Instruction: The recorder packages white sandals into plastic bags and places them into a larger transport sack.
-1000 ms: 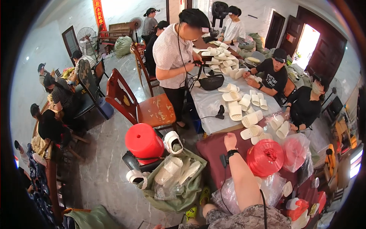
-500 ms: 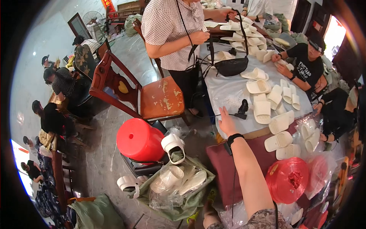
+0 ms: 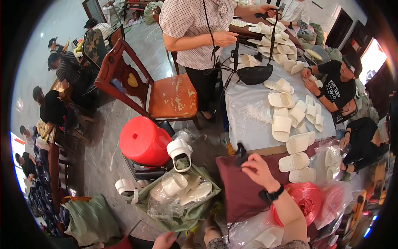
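My right hand (image 3: 261,171), with a black watch on its wrist, is over the near end of the table. Its bent fingers are closed at a small black device (image 3: 240,154), slightly blurred, above the edge of a maroon cloth (image 3: 238,189). A thin dark cord (image 3: 233,224) runs below that hand. My left hand (image 3: 165,240) shows only in part at the bottom edge, and its fingers are too cut off to read. Beside it lies an open green sack (image 3: 186,222) with white slippers (image 3: 174,184) in clear plastic.
White slides (image 3: 282,124) spread along the table (image 3: 248,133), with a black pouch (image 3: 255,74) farther back. A red twine roll (image 3: 304,203) stands beside my right forearm. A red stool (image 3: 143,141) and wooden chair (image 3: 172,97) are left. Co-workers stand and sit around.
My right hand has come back from the table toward me, and the black device has moved off the white surface with it. My left hand has entered at the bottom. The view has shifted slightly.
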A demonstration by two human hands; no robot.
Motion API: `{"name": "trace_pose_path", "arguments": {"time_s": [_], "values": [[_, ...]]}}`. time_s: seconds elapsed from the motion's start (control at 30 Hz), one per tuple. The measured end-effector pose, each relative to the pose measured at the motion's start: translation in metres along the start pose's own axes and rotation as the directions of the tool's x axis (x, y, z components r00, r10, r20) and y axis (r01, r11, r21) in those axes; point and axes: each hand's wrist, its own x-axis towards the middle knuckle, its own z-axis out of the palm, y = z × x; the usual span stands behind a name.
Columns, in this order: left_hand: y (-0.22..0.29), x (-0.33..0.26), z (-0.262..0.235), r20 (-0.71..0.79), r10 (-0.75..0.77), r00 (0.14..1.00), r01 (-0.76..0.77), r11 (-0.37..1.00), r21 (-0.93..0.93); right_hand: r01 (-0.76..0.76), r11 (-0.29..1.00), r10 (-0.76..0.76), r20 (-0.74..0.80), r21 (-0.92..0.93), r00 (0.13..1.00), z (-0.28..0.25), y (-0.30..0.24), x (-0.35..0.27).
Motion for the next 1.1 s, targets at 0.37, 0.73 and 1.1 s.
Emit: {"name": "trace_pose_path", "arguments": {"time_s": [0.37,0.73,1.1], "values": [[0.280,0.154,-0.017,-0.449,0.582,0.678,-0.687,0.719,-0.107,0.217,0.944,-0.236,0.049,0.248,0.970,-0.045,-0.125,-0.110],[0.317,0.165,0.006,-0.285,0.805,0.521,-0.840,0.542,-0.006,0.399,0.701,0.121,-0.650,0.591,0.750,-0.097,-0.140,-0.167],[0.424,0.353,-0.168,-0.637,0.444,0.630,-0.497,0.861,0.109,0.514,0.669,0.149,-0.775,0.536,0.614,-0.130,-0.119,-0.110]]}}
